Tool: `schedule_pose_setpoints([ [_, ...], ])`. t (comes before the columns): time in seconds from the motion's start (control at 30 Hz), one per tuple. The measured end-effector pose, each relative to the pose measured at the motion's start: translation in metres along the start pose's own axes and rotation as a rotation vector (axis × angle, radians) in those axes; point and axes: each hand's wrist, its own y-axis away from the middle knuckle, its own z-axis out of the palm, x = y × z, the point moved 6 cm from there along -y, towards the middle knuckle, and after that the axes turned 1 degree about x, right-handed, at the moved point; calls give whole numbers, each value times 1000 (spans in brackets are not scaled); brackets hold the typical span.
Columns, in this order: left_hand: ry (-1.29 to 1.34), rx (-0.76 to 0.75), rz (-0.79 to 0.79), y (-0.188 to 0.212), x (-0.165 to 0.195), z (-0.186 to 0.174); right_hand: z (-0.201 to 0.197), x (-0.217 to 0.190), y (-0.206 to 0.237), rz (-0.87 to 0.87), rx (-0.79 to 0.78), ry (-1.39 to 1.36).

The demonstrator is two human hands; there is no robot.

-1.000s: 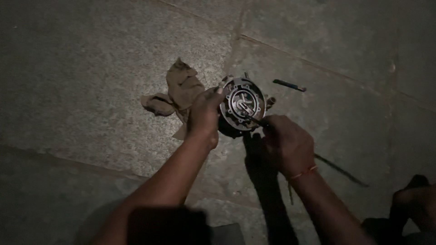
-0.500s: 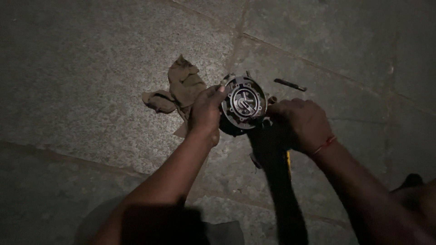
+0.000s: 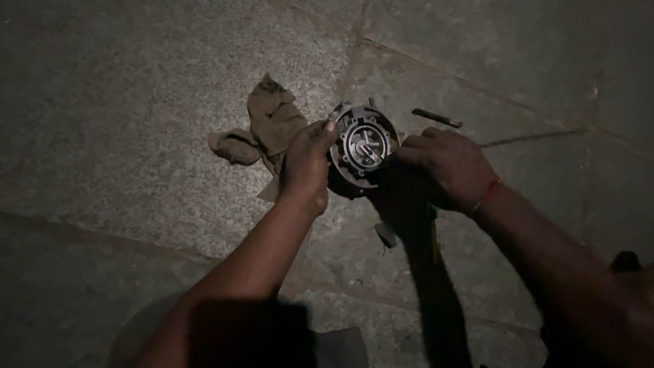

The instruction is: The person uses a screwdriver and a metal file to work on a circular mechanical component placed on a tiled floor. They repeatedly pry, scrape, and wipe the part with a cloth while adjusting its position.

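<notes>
The round metal housing (image 3: 362,146), a ribbed disc-shaped casting with a ring of bolt holes, stands on the stone floor (image 3: 136,123) just above the centre of the frame, with the left hand (image 3: 306,167) closed on its left rim and the right hand (image 3: 446,167) curled against its right edge over a dark tool whose grip cannot be judged. For good control, keep the left fingers (image 3: 325,128) clamped on the rim and press the housing down against the floor so it cannot rotate. The open face points up towards the camera, tilted slightly; being circular, it has no clear long axis, and a crumpled rag (image 3: 262,126) lies just beside it to the left, a short dark rod (image 3: 437,118) to its upper right.
</notes>
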Motion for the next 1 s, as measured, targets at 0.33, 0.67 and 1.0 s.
schedule_pose_setpoints([
  [0.33, -60, -4, 96, 7, 2, 0, 18, -16, 11, 54, 134, -52],
  [0.67, -57, -18, 98, 8, -1, 1, 34, -66, 7, 528, 480, -17],
  [1.0, -111, 56, 125, 1, -13, -3, 15, -68, -31, 523, 240, 44],
])
